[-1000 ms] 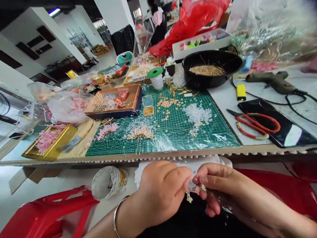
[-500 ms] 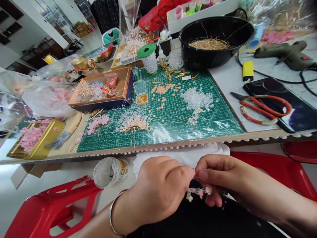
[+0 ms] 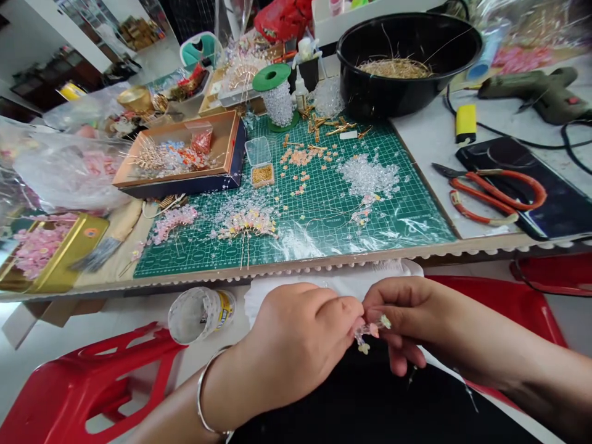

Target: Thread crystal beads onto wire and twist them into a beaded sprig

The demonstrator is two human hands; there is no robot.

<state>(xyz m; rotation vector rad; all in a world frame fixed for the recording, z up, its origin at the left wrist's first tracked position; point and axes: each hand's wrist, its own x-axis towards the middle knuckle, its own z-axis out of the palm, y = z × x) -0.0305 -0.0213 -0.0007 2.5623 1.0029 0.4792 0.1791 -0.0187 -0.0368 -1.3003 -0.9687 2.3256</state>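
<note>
My left hand (image 3: 308, 342), with a bangle (image 3: 203, 388) at its wrist, is closed in a pinch on a short beaded strand (image 3: 370, 333). Clear beads and small pink and pale yellow flowers show on the strand. Fingertip to fingertip with it, my right hand (image 3: 404, 317) is also closed, its thumb and forefinger against the same strand. The exact grip point is hidden behind the fingers. Both hands are in front of the table edge, above a dark lap. On the green cutting mat (image 3: 319, 237) lie a flower hair comb (image 3: 247, 225) and a pile of clear beads (image 3: 370, 174).
Orange-handled pliers (image 3: 497, 194) lie on a dark phone (image 3: 564, 191) at the right. A black basin (image 3: 409, 102), a green spool (image 3: 272, 77) and an open box (image 3: 222, 148) stand farther back. Below the table are a plastic tub (image 3: 194, 314) and a red stool (image 3: 60, 394).
The beaded strand has tilted and risen slightly, closer against the fingers. My right hand has shifted a little upward, and the two hands remain together. The camera view has moved slightly.
</note>
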